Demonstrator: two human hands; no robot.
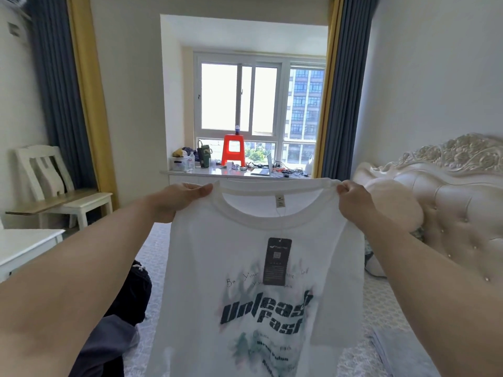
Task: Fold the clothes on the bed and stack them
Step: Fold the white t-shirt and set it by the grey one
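A white T-shirt point(245, 268) with dark printed lettering hangs in the air above the bed point(158, 254), spread out flat and facing me. A dark hang tag point(278, 261) dangles from its collar. My left hand point(177, 202) pinches the shirt's left shoulder. My right hand point(353, 200) pinches the right shoulder at the same height. Dark clothes point(130, 292) lie on the bed at the lower left, with a grey garment point(106, 346) below them. Part of the bed is hidden behind the shirt.
A padded cream headboard point(449, 200) and pillows stand at the right. A white chair point(54, 186) and a white table point(24, 246) are at the left. A cluttered window ledge point(190, 172) with a red stool point(232, 152) lies ahead.
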